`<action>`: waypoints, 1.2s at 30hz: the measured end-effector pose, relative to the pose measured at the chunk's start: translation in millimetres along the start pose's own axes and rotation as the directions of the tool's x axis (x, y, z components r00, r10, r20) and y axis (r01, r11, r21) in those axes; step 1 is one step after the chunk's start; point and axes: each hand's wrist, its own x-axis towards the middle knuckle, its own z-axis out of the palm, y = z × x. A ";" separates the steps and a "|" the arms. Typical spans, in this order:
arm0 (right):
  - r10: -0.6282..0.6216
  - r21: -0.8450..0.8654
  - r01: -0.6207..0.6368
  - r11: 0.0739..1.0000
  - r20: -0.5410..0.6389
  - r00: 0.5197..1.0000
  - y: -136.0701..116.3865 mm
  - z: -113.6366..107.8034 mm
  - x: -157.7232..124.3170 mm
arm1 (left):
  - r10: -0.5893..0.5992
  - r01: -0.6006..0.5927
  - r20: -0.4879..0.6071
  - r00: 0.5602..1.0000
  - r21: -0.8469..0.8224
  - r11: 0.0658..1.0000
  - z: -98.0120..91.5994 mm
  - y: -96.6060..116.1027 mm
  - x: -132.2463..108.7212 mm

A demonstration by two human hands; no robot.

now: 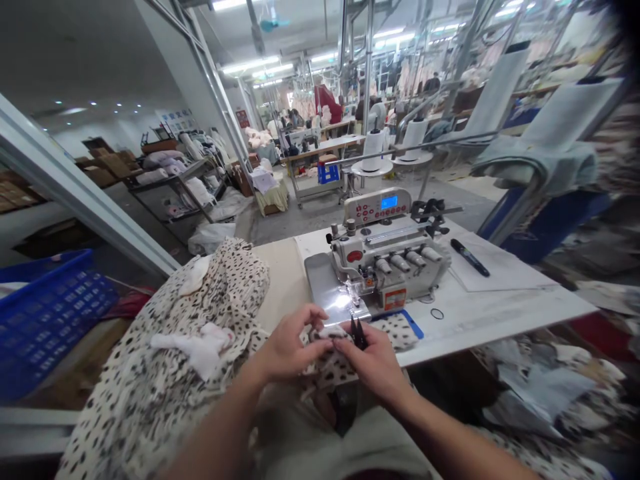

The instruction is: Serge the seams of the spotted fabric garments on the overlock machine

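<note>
My left hand (287,343) is closed on a piece of cream fabric with dark spots (340,371), pinching its bunched white edge between thumb and fingers. Against that same edge press the fingertips of my right hand (377,363), which also grips black thread snips (357,332), blades pointing up. Just beyond my hands stands a white overlock sewing machine (357,250) with a shiny metal plate (327,287) at its left. Another spotted scrap (395,331) and a blue flat edge (414,325) lie beside my right hand. The fabric in my lap is partly hidden by my arms.
A large heap of spotted fabric (145,373) covers the left of the table, with a white cloth piece (203,347) on top. A black marker (470,257) and a dark ring (437,313) lie right of the machine. A blue basket (55,307) stands far left.
</note>
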 end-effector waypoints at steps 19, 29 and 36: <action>-0.141 -0.099 0.122 0.988 -0.224 0.964 9.6 10.3 -4.2 | -0.130 0.224 0.247 0.960 -0.405 0.886 -6.8 -20.1 17.8; -0.042 0.044 0.040 0.998 0.041 0.998 6.2 10.3 -1.3 | -0.053 0.077 0.080 0.995 -0.345 0.935 -5.4 -22.6 17.8; -0.092 -0.134 0.086 0.987 -0.035 0.995 -4.8 9.3 1.2 | -0.076 0.112 0.104 0.992 -0.393 0.913 -6.5 -26.2 13.6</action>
